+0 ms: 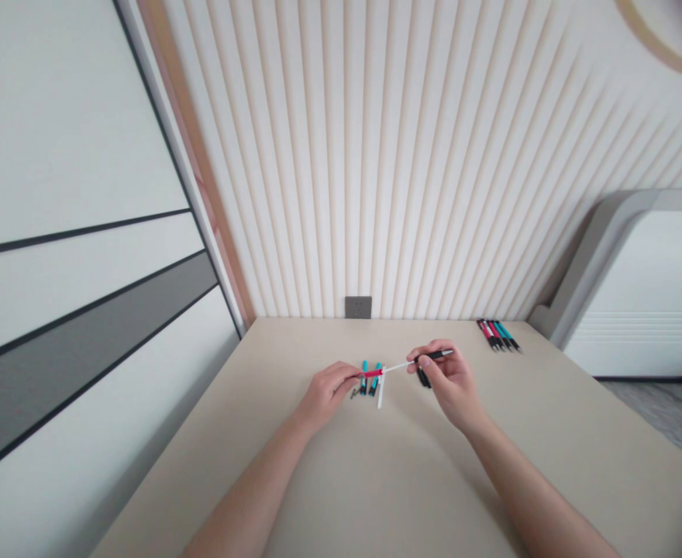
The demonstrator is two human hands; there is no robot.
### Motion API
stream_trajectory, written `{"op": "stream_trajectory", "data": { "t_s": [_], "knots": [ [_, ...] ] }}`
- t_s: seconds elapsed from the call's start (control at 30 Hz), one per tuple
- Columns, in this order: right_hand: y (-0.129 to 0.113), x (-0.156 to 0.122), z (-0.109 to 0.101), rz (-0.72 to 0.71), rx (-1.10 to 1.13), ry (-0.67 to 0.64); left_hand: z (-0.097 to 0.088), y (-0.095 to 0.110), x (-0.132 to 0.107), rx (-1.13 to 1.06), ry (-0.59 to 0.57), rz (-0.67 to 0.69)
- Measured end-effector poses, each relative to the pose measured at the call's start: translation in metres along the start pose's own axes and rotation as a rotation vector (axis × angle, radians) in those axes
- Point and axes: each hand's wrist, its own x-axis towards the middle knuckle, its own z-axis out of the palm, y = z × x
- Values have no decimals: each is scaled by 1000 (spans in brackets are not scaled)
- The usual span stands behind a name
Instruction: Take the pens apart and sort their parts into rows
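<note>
My left hand (326,391) pinches a red pen barrel (372,373) just above the beige table (376,480). My right hand (449,377) is closed on a black pen part (437,355), and a thin white refill (397,366) runs from it toward the red barrel. A second black piece (423,378) sticks out under the right fingers. Between the hands, on the table, lie two teal pen pieces (370,377), a white tube (381,394) and a small dark bit (353,393).
Several assembled pens (499,335), red, teal and black, lie in a row at the table's back right. A grey wall socket (358,307) sits on the slatted wall behind. A white padded unit (637,287) stands to the right.
</note>
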Motion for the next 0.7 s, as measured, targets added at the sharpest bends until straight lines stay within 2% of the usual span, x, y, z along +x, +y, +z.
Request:
{"op": "stream_trajectory", "data": {
  "t_s": [0.2,0.37,0.5,0.7],
  "knots": [
    [7,-1,7,27,-53,-85,0,6,1,29,-6,21],
    [16,0,9,139,-98,-117,3,7,1,-31,133,-5],
    [19,3,3,207,-168,-115,6,7,1,-144,263,-80],
    [23,1,4,162,-381,-277,9,8,1,-352,343,-208]
  ]
}}
